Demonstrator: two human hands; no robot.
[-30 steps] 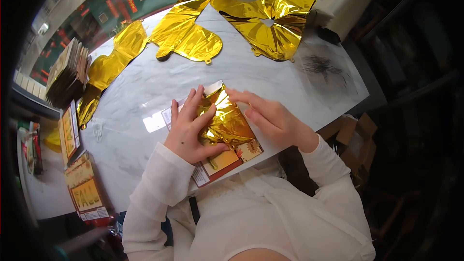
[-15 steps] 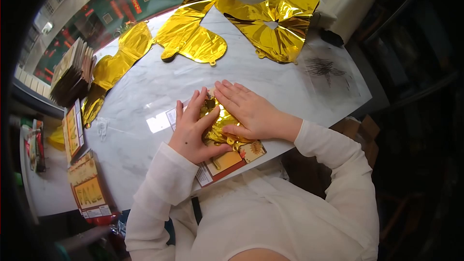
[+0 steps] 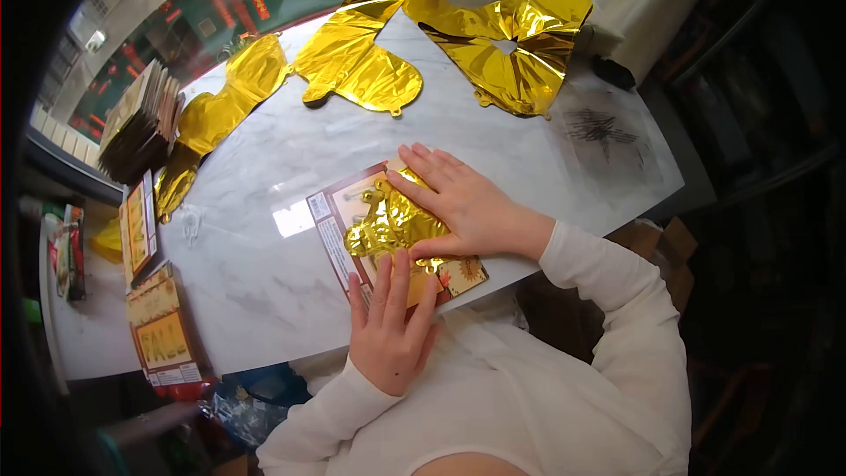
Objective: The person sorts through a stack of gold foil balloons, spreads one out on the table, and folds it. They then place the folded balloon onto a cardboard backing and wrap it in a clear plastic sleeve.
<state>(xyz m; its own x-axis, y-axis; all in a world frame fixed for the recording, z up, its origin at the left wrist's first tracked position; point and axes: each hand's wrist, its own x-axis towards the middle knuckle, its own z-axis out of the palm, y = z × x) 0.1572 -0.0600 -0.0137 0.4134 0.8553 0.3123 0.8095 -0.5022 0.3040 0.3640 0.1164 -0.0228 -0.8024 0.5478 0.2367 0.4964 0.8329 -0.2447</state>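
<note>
A crumpled piece of gold foil (image 3: 388, 222) lies on a printed card (image 3: 333, 242) near the table's front edge. My right hand (image 3: 467, 211) rests flat across the foil's right side, its fingers stretched toward the card's top. Below the foil is my left hand (image 3: 392, 326), fingers spread and pointing up, with the tips at the foil's lower edge and over the card. Neither hand grips anything. Part of the foil is hidden under my right hand.
Flat gold foil balloons (image 3: 361, 66) lie along the back of the marble table (image 3: 256, 300). At the left are a stack of cards (image 3: 141, 128) and "FALL" packages (image 3: 163, 335). A clear sheet with dark marks (image 3: 608, 132) lies at the right.
My left hand has moved off the foil, down toward the table's front edge, uncovering the foil's left part and the card. My right hand stays on the foil. The view has shifted slightly.
</note>
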